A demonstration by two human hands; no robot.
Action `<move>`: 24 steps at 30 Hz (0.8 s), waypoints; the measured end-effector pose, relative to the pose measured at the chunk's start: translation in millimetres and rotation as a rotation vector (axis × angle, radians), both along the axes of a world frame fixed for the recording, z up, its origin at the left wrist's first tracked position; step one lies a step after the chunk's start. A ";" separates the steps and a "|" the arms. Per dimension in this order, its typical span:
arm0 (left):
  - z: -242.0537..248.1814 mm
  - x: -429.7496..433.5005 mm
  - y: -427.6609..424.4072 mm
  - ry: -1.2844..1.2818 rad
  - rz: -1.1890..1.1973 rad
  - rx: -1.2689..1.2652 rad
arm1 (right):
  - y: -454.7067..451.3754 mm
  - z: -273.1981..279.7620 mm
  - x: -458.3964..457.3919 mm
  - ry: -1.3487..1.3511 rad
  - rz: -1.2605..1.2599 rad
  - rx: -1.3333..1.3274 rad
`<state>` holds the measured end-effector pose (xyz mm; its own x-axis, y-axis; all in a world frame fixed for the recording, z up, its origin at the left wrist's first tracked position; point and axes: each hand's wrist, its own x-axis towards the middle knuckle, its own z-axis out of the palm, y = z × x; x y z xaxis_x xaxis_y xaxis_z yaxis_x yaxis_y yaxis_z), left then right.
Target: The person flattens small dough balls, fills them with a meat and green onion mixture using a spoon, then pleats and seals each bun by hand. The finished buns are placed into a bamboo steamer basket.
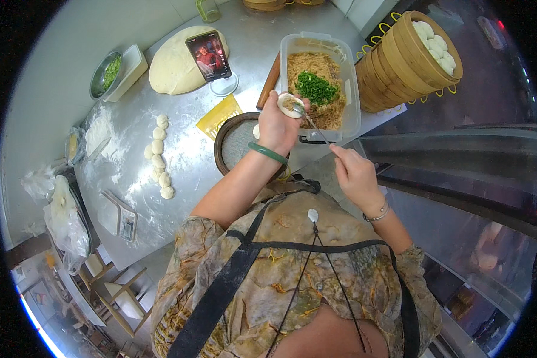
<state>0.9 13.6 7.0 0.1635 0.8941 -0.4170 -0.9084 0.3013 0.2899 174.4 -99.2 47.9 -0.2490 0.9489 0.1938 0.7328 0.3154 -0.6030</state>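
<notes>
My left hand point(281, 127) holds a round dough wrapper point(291, 105) with some filling on it, at the near left part of a clear plastic tub point(353, 98). In my right hand point(355, 176) is the handle of a metal spoon point(317, 128), its bowl resting on the filling in the wrapper. Brown filling point(311, 60) lies in the tub, topped by chopped green onion point(315, 87). Under my left forearm stands a round bamboo steamer point(219, 154) with a pale liner and a white piece point(256, 131) partly hidden by the hand.
Small dough pieces point(157, 147) lie in a row on the metal table point(192, 179). Behind are a large dough mass point(170, 67), a phone point(209, 56), a yellow packet point(219, 117) and a wooden rolling pin point(269, 83). Stacked bamboo steamers point(394, 67) with white buns point(434, 47) stand at right.
</notes>
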 end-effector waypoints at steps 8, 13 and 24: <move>-4.7 -26.5 -9.5 0.129 -0.103 -0.018 | 8.5 28.1 50.4 -0.032 -0.227 -0.103; -10.3 -24.3 -23.5 0.153 -0.163 -0.004 | 32.3 11.9 64.6 -0.236 -0.260 -0.063; -11.2 -22.7 -26.9 0.142 -0.142 0.024 | 34.3 -20.9 59.8 -0.290 -0.193 -0.122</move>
<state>-21.8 -13.3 -4.2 0.2295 0.8763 -0.4236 -0.8070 0.4146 0.4206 234.2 -64.9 27.0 -0.0909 0.9956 0.0243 0.9176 0.0932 -0.3863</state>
